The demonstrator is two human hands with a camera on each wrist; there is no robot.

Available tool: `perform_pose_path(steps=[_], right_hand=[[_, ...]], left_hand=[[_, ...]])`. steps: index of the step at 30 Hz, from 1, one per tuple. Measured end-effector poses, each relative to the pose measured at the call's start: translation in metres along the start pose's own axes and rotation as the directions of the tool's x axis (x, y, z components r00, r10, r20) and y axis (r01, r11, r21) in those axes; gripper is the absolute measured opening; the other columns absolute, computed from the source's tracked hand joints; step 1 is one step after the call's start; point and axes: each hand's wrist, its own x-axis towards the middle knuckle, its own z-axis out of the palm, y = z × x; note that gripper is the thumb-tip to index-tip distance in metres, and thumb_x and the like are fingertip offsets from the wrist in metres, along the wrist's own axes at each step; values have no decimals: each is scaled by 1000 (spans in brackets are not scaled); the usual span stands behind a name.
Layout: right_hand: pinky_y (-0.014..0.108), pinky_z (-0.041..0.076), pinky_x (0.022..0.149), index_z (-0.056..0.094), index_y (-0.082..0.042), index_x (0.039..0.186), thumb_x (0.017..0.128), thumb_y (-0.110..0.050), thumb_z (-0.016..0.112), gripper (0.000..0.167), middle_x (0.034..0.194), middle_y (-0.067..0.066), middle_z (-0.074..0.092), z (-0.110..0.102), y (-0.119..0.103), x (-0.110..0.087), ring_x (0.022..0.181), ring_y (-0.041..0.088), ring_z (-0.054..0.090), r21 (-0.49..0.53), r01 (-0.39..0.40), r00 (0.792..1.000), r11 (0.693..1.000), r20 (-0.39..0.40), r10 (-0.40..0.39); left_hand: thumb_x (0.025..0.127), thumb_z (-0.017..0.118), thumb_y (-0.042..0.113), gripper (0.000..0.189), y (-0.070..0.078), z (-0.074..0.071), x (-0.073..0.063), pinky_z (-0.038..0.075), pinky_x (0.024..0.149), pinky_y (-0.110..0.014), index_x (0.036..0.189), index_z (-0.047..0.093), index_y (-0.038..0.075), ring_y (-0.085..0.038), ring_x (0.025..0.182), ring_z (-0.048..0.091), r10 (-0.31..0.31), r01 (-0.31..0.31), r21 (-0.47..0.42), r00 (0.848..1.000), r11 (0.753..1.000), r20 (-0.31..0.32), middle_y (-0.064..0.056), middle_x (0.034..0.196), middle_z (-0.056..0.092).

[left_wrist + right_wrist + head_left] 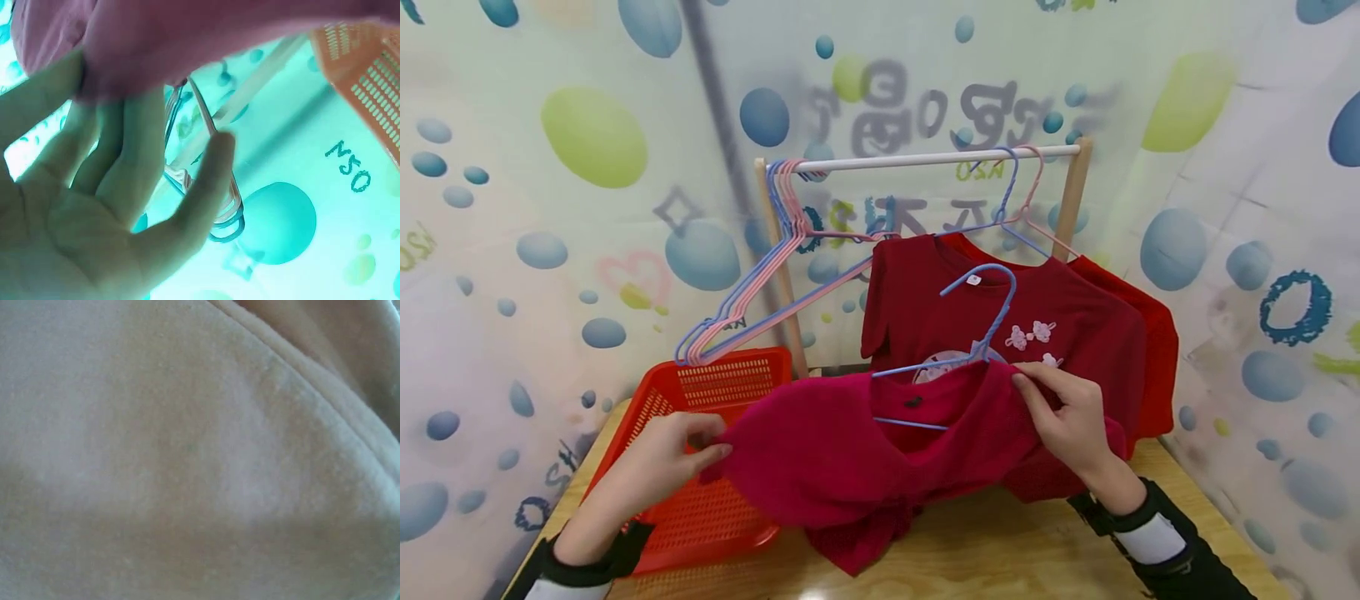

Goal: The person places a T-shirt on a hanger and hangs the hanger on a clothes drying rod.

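Observation:
A crimson-pink shirt spreads between my two hands, with a blue hanger in its neck opening. The hanger's hook stands up above the collar, and part of its frame is hidden inside the cloth. At the left sleeve end, my left hand touches the fabric. In the left wrist view its fingers reach behind the shirt, tips hidden, while the thumb stands apart from the cloth. My right hand pinches the shirt's right shoulder near the neckline. Close, pale-looking cloth fills the right wrist view.
Behind stands a rack with a white rail. Several blue and pink hangers hang at its left end. A dark red shirt and a brighter red garment hang at the right. A red plastic basket sits on the wooden table.

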Motion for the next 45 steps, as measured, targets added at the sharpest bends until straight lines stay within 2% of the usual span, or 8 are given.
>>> perform_pose_path(steps=[3,6,11,13,27,32,36,45], right_hand=[[5,49,81,78,4,98,78,16,75,24,87,22,76,1,1,0,84,-12,62,3,-2,1000,1000,-11,2],[6,50,80,78,3,98,80,14,75,21,86,20,76,6,-1,2,84,-12,63,17,9,1000,1000,1,-9],[8,51,84,78,2,99,91,-1,75,9,87,18,77,23,-7,6,84,-6,68,68,72,997,995,18,-73],[9,52,83,78,2,98,96,-10,73,13,87,17,77,29,-9,7,82,0,70,81,102,994,992,22,-104],[12,53,87,78,-3,102,103,-27,66,27,92,9,79,45,-16,14,81,18,73,107,136,979,985,141,-150],[9,50,92,79,-7,104,92,-9,77,12,96,6,80,34,-12,11,85,19,75,33,96,966,995,238,-101],[6,47,93,79,-9,105,78,6,82,31,97,4,80,22,-7,7,86,18,75,-53,61,959,997,279,-44],[4,47,90,78,-8,103,77,9,82,30,94,4,79,12,3,0,84,15,73,-96,-6,968,995,248,30]], left_hand=[[91,80,15,8,5,4,-1,56,68,-30,95,74,12,-13,75,64,-14,13,83,1000,996,14,2,85,73],[89,82,15,29,25,13,0,60,81,-45,115,72,6,-26,95,69,75,-45,170,981,984,-177,-9,106,75],[86,83,8,43,56,29,14,54,92,-59,128,72,4,-35,112,64,407,-293,306,802,906,-437,-16,120,70],[85,84,7,36,62,34,20,53,91,-56,120,77,6,-32,107,65,453,-334,324,779,885,-434,-13,113,73],[87,80,0,16,56,52,33,51,78,-40,100,78,9,-13,81,65,380,-363,126,819,923,-431,0,89,75],[85,80,-2,16,47,57,33,51,75,-36,99,79,7,-11,80,63,343,-346,82,818,935,-461,1,89,75],[87,80,1,15,42,56,30,49,68,-28,99,79,9,-10,78,61,293,-310,44,829,950,-477,1,88,75],[90,78,3,13,43,54,26,50,67,-27,102,80,8,-14,80,63,180,-222,-23,847,975,-501,-4,91,76]])
